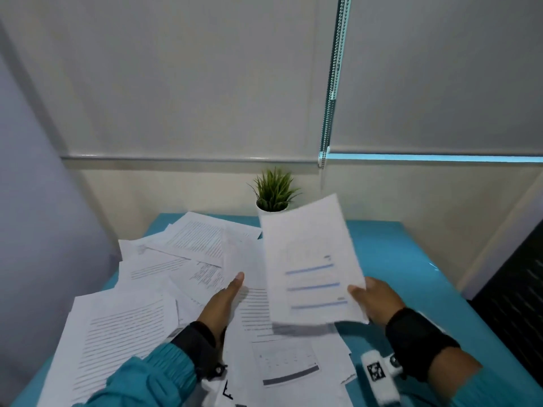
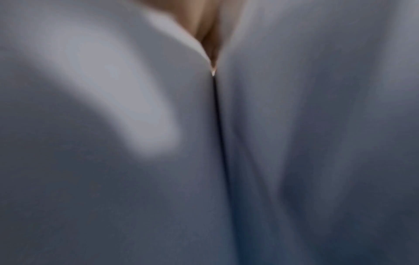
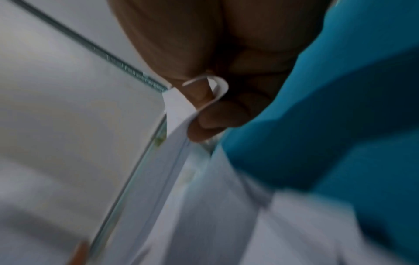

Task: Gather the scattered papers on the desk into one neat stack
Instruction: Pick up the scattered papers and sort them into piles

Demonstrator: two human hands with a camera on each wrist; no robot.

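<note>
Several white printed papers (image 1: 164, 277) lie scattered and overlapping over the left and middle of the teal desk (image 1: 411, 259). My right hand (image 1: 373, 298) pinches the right edge of a sheet with blue bars (image 1: 311, 265) and holds it lifted above the pile. The right wrist view shows the fingers (image 3: 215, 114) curled round that sheet's curled edge (image 3: 181, 114). My left hand (image 1: 226, 298) reaches forward over the pile with straight fingers, beside the lifted sheet. The left wrist view is filled with blurred white paper (image 2: 113, 125).
A small green plant in a white pot (image 1: 273, 198) stands at the desk's back edge, just behind the lifted sheet. Bare teal desk runs along the right side. A dark object (image 1: 517, 301) stands off the right edge. Window blinds hang behind.
</note>
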